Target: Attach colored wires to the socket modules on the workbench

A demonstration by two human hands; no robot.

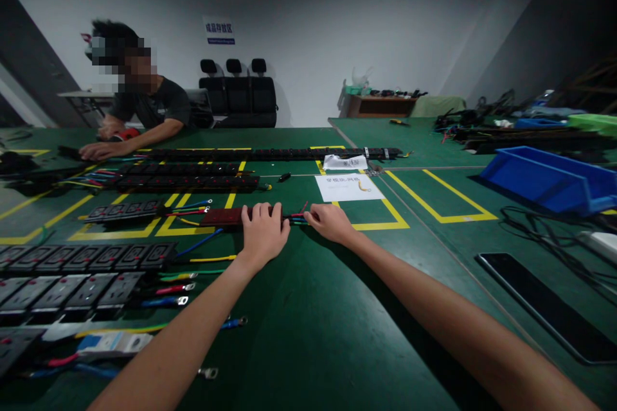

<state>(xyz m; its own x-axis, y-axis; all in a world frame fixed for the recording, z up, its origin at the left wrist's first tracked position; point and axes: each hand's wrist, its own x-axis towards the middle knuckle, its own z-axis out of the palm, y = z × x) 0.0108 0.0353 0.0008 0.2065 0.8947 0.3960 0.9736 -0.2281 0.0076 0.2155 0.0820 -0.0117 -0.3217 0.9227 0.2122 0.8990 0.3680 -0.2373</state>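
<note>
My left hand (pixel 264 231) lies over the right part of a reddish-brown strip (pixel 222 217), its fingers curled across the top. Coloured wires (pixel 295 218) come out of the strip's right end. My right hand (pixel 330 221) is closed in a pinch on these wires, just right of my left hand. More wires with metal ring terminals (pixel 200 210) lie by the strip's left end, beside a black socket module row (pixel 126 210). Beyond my hands is a white paper sign (pixel 344 189) with a small yellow wire piece on it.
Several black socket strips (pixel 87 257) with ring-ended wires fill the left side. A co-worker (pixel 154 103) across the table holds a red tool. On the right are a blue bin (pixel 544 180), black cables (pixel 540 244) and a dark phone-like slab (pixel 544 305).
</note>
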